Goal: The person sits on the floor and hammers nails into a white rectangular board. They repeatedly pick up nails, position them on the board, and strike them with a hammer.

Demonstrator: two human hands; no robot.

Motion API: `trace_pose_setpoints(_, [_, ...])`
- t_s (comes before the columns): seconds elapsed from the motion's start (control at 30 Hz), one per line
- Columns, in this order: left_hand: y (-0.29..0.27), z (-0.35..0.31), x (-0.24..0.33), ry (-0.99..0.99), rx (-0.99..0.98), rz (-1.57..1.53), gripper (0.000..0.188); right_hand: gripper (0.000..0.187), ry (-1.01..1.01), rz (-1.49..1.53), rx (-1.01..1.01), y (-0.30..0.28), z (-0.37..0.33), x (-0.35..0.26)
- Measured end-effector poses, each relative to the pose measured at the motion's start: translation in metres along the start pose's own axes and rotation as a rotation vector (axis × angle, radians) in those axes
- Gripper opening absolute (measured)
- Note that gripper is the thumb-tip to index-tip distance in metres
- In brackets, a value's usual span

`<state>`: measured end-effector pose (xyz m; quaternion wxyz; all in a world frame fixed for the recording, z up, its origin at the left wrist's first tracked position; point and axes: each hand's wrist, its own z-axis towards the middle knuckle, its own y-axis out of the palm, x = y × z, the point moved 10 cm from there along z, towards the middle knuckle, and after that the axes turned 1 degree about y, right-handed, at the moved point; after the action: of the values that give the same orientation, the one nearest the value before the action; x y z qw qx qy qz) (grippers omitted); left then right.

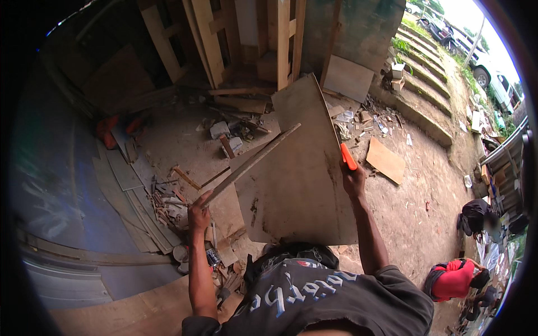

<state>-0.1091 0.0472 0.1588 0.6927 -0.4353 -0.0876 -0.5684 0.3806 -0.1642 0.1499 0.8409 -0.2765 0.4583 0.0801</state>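
Note:
In front of my body stands a large, stained plywood sheet (pixel 297 185), tilted, its lower end close to my legs. My left hand (pixel 199 214) is closed around the near end of a narrow wooden board (pixel 252 162), seen nearly edge-on and slanting away to the upper right across the sheet. At the sheet's right edge, my right hand (pixel 353 180) is closed on an orange-handled tool (pixel 348 157). What kind of tool it is does not show. Whether those fingers also grip the sheet's edge, I cannot tell.
Wood scraps (pixel 168 201) and concrete chunks (pixel 219 130) litter the ground. A loose plywood piece (pixel 386 161) lies to the right. Timber frames (pixel 286 45) stand at the back, beside concrete steps (pixel 420 84). A person in red (pixel 453 279) bends over at the lower right.

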Motion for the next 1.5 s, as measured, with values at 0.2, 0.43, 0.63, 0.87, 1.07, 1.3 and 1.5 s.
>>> trace_pose_setpoints(0.2, [0.067,-0.069,-0.026,-0.436,-0.076,-0.175,0.025,0.030,0.082,-0.091,-0.043,0.028,-0.008,-0.026])
trace_pose_setpoints(0.43, [0.153,-0.148,-0.070,-1.323,0.696,-1.623,0.023,0.027,0.080,-0.097,0.027,0.038,-0.026,-0.031])
trace_pose_setpoints(0.63, [0.076,-0.144,-0.084,-1.085,0.524,-1.349,0.031,0.027,-0.081,-0.007,0.149,0.005,-0.016,-0.026])
trace_pose_setpoints(0.87, [0.039,-0.143,-0.071,-0.978,0.396,-1.162,0.050,0.027,-0.009,-0.130,0.085,0.029,0.005,-0.011])
trace_pose_setpoints(1.07, [0.054,-0.149,-0.047,-0.998,0.347,-1.161,0.053,0.026,-0.074,-0.370,-0.055,0.066,0.027,0.016])
trace_pose_setpoints(1.3, [0.083,-0.204,-0.069,-1.280,0.443,-0.957,0.052,0.027,0.106,-0.469,-0.298,0.112,0.026,0.104])
trace_pose_setpoints(1.5, [0.100,-0.235,-0.073,-1.411,0.480,-0.877,0.054,0.030,0.115,-0.464,-0.328,0.129,0.041,0.159])
